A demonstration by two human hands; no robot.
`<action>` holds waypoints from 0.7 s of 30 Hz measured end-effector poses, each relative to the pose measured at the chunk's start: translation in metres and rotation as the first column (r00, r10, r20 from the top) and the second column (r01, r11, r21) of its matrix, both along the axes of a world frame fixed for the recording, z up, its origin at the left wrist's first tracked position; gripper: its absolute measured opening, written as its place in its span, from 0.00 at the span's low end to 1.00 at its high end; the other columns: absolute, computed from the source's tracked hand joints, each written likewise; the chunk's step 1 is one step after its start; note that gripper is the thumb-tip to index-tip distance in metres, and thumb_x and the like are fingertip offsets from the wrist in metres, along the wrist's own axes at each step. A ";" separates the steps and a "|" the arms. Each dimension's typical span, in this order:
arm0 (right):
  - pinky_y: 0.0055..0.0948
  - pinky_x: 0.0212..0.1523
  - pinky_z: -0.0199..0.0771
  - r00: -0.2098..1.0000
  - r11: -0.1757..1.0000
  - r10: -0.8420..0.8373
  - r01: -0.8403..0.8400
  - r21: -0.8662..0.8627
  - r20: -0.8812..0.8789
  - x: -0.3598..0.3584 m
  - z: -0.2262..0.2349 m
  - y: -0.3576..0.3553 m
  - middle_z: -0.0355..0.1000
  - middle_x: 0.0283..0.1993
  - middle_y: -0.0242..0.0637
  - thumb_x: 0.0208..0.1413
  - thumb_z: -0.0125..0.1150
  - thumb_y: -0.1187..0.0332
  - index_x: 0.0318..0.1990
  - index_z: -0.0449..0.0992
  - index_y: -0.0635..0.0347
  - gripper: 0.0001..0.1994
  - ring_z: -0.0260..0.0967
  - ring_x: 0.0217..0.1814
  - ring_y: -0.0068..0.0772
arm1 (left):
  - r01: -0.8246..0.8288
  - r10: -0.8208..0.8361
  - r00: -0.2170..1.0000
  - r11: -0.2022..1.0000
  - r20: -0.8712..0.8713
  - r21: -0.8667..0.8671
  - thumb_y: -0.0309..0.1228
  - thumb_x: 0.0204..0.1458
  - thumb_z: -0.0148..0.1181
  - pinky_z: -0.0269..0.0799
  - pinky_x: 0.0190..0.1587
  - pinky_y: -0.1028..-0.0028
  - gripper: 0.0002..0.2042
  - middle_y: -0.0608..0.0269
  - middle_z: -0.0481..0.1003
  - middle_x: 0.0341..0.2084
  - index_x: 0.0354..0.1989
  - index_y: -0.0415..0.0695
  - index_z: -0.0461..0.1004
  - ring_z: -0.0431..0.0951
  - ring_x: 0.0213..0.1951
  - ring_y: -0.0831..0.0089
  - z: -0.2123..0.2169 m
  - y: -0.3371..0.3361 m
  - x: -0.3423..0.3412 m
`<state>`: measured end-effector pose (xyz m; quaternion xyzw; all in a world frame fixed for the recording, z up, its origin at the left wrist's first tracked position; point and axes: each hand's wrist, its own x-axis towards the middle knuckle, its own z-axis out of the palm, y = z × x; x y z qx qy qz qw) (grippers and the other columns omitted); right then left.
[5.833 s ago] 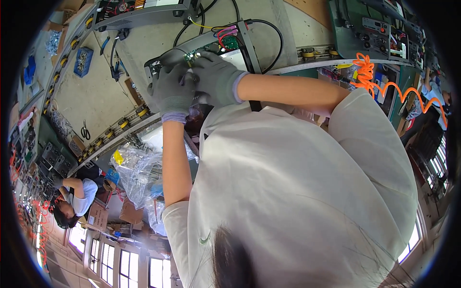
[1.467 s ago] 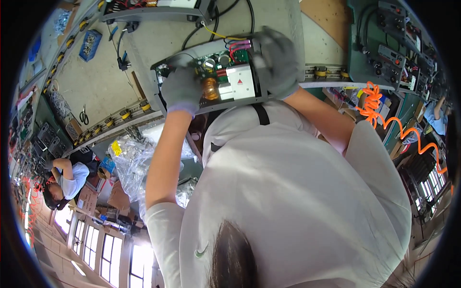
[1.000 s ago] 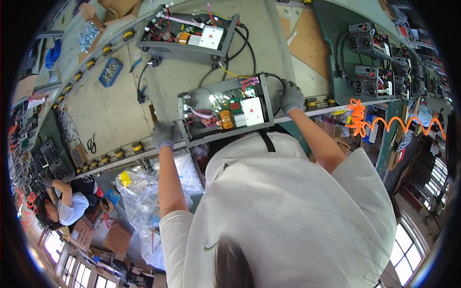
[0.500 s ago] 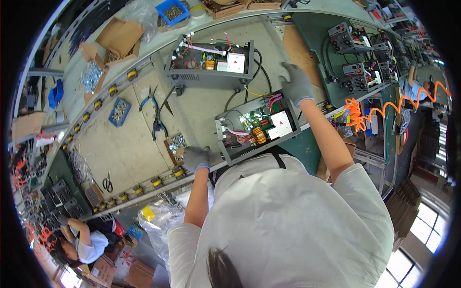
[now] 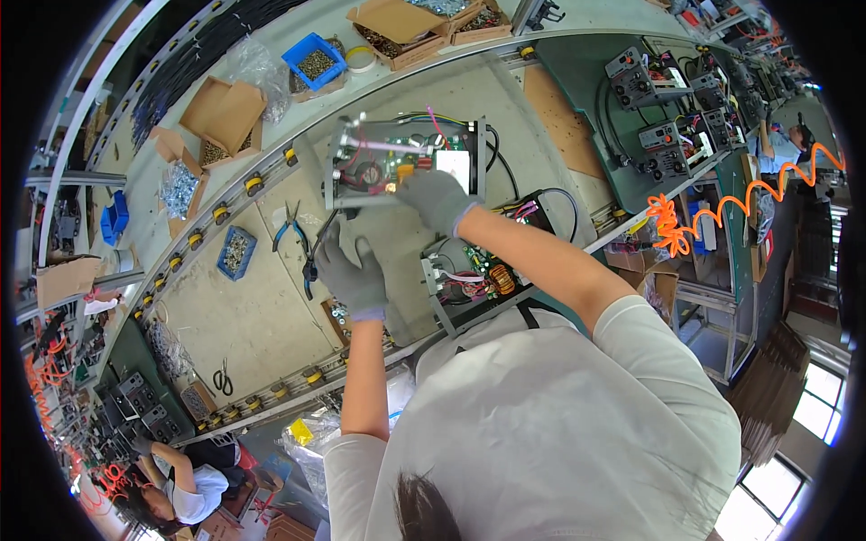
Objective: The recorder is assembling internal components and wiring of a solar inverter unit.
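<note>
Two open grey metal cases with circuit boards stand on the bench. My right hand (image 5: 437,200), in a grey glove, reaches over the front wall of the far case (image 5: 347,200), its fingers bent over that edge; the case's left end is blurred. My left hand (image 5: 354,278), also gloved, is in front of the far case's left corner, thumb and fingers apart. Right beside it lie blue-handled pliers (image 5: 290,233), partly covered by the hand. My right forearm hides part of the near case (image 5: 451,311), which has a copper coil inside.
A blue tray of small parts (image 5: 236,252) lies left of the pliers. A small box of hardware (image 5: 337,316) is behind my left wrist. Several finished-looking units (image 5: 663,144) stand on a green surface at right, near an orange coiled hose (image 5: 667,230). Scissors (image 5: 222,377) lie at the left.
My right hand has moved left from beside the near case to the far case's front wall. My left hand has moved up from the small hardware box toward the pliers. The far case looks tilted.
</note>
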<state>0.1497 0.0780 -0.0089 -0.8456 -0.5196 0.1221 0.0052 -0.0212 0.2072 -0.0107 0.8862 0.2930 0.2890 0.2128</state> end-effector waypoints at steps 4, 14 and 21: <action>0.35 0.48 0.74 0.993 0.983 0.119 -0.121 0.138 0.018 -0.018 -0.016 -0.013 0.75 0.49 0.32 0.55 0.59 0.67 0.50 0.79 0.46 0.14 0.73 0.53 0.35 | 0.248 -0.261 0.956 0.963 0.132 0.110 0.31 0.54 0.59 0.71 0.50 0.56 0.19 0.54 0.77 0.46 0.55 0.44 0.74 0.76 0.47 0.52 0.048 0.003 0.080; 0.35 0.51 0.71 0.974 0.965 0.220 -0.225 0.133 0.048 -0.031 -0.013 -0.032 0.75 0.47 0.29 0.52 0.62 0.63 0.49 0.79 0.45 0.15 0.71 0.54 0.33 | 0.321 -0.370 0.584 0.923 -0.723 -0.214 0.51 0.56 0.54 0.64 0.59 0.55 0.25 0.53 0.78 0.53 0.58 0.53 0.75 0.77 0.55 0.56 -0.006 0.042 0.210; 0.43 0.39 0.69 0.970 0.743 -0.241 0.157 0.651 0.040 0.008 0.036 -0.087 0.75 0.35 0.35 0.41 0.62 0.70 0.38 0.79 0.50 0.12 0.72 0.37 0.44 | 0.255 -0.372 0.585 0.928 -0.720 -0.272 0.59 0.52 0.58 0.61 0.60 0.59 0.25 0.61 0.82 0.47 0.53 0.59 0.79 0.80 0.52 0.59 0.013 0.020 0.189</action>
